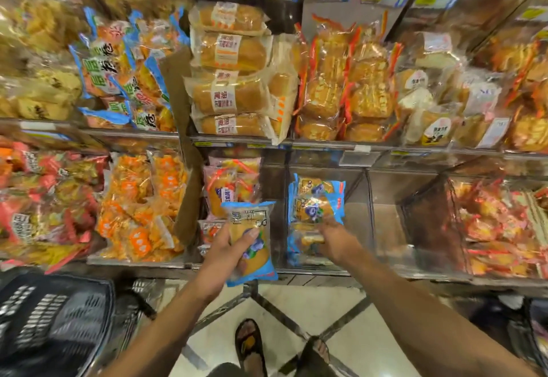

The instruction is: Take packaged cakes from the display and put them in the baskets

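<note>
My left hand (228, 250) grips a blue-edged packaged cake (252, 243) with a blueberry picture, held in front of the lower shelf. My right hand (335, 240) reaches into the clear bin (360, 228) to the right, its fingers closing on one of several matching blue cake packs (317, 201) stacked there. A black basket (53, 320) stands on the floor at the lower left. A second dark basket (533, 335) shows partly at the lower right edge.
Shelves of bagged breads and snacks fill the view above and to both sides. A pink cake pack bin (228, 187) sits behind my left hand. My sandalled feet (250, 344) stand on the pale tiled floor between the baskets.
</note>
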`<state>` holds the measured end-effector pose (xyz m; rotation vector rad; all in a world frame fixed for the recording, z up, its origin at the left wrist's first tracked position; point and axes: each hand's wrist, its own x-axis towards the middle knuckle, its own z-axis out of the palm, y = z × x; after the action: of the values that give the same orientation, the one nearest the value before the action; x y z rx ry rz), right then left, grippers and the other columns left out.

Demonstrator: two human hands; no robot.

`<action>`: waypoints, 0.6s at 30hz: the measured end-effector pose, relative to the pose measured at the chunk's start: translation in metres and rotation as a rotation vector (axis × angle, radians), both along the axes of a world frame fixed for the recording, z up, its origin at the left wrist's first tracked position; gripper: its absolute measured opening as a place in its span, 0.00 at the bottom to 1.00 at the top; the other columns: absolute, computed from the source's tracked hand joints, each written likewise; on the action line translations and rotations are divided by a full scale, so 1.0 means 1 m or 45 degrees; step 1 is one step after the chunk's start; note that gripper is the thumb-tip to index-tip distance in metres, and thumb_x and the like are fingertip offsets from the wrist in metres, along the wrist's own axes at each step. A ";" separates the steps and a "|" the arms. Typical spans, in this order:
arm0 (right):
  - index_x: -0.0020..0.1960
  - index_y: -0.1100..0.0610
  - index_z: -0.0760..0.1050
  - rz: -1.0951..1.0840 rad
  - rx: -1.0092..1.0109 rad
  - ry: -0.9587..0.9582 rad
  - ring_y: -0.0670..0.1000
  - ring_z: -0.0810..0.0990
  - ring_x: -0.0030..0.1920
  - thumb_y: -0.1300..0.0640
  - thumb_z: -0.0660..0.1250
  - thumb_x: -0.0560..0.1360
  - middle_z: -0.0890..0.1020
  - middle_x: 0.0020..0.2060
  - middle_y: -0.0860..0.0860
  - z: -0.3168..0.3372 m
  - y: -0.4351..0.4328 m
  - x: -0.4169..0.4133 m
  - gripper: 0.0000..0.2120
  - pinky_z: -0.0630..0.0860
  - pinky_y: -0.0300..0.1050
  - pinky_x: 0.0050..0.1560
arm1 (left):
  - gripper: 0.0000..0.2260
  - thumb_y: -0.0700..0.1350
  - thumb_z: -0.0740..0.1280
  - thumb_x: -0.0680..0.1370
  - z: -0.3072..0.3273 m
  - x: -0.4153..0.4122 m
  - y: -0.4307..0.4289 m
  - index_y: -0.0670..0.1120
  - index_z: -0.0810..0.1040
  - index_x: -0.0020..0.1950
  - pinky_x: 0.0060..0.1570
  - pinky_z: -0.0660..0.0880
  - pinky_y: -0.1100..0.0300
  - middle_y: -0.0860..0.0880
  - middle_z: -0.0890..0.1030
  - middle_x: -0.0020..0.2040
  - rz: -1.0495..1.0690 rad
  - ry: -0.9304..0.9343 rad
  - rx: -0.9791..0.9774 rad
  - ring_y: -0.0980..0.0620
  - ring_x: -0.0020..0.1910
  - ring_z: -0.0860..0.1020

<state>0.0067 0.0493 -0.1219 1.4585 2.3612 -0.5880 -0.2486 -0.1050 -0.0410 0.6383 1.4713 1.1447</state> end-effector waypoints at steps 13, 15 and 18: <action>0.59 0.43 0.79 -0.465 -0.619 1.185 0.49 0.82 0.56 0.32 0.76 0.65 0.81 0.52 0.50 0.066 -0.009 -0.007 0.27 0.79 0.51 0.63 | 0.20 0.56 0.71 0.80 0.009 0.078 0.054 0.49 0.76 0.68 0.46 0.80 0.56 0.45 0.86 0.57 0.139 -0.186 -0.056 0.48 0.52 0.86; 0.62 0.47 0.77 -0.392 -0.662 1.136 0.47 0.81 0.55 0.39 0.79 0.66 0.80 0.52 0.47 0.073 -0.009 -0.008 0.28 0.80 0.50 0.62 | 0.25 0.56 0.70 0.77 0.010 0.093 0.063 0.47 0.75 0.70 0.53 0.79 0.52 0.44 0.84 0.62 0.185 -0.226 -0.039 0.44 0.61 0.83; 0.59 0.47 0.78 -0.408 -0.662 1.147 0.48 0.82 0.51 0.43 0.80 0.66 0.81 0.48 0.46 0.076 0.004 -0.002 0.25 0.82 0.53 0.56 | 0.24 0.56 0.70 0.76 0.009 0.107 0.074 0.47 0.75 0.68 0.53 0.80 0.50 0.46 0.85 0.59 0.216 -0.242 -0.039 0.44 0.60 0.84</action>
<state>0.0047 0.0528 -0.0458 1.4905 2.1954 -2.1235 -0.1418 -0.0311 -0.0315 0.3777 1.3962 1.2746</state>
